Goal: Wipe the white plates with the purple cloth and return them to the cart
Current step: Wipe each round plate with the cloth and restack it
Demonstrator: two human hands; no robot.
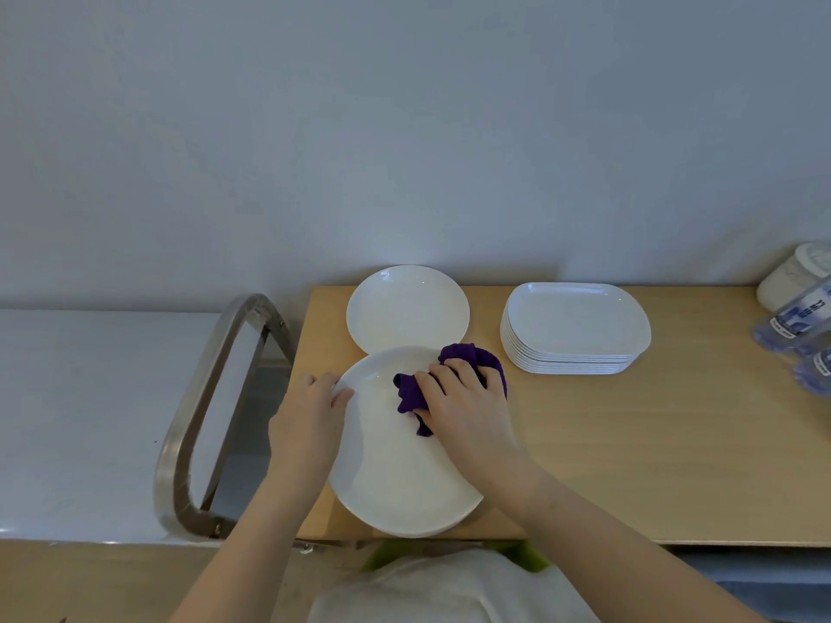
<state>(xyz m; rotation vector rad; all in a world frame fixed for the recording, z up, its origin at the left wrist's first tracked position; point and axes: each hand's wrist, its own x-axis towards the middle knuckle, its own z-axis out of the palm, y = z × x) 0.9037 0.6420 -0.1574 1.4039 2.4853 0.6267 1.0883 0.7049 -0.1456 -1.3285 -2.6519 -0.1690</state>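
Note:
A round white plate (395, 478) lies at the near left of the wooden table (629, 442). My left hand (306, 420) grips its left rim, thumb on top. My right hand (463, 397) presses the bunched purple cloth (411, 393) onto the plate's upper right part, fingers curled over the cloth. A second round white plate (407, 308) sits just behind, at the table's far edge. A stack of several white rounded-rectangular plates (575, 328) stands to the right. The cart (90, 420) with a white top and metal handle (198, 420) stands left of the table.
Clear plastic bottles with blue labels (800, 326) lie at the table's far right, beside a white lidded container (796, 272). A plain wall runs behind the table and cart. My white top and a bit of green show at the bottom.

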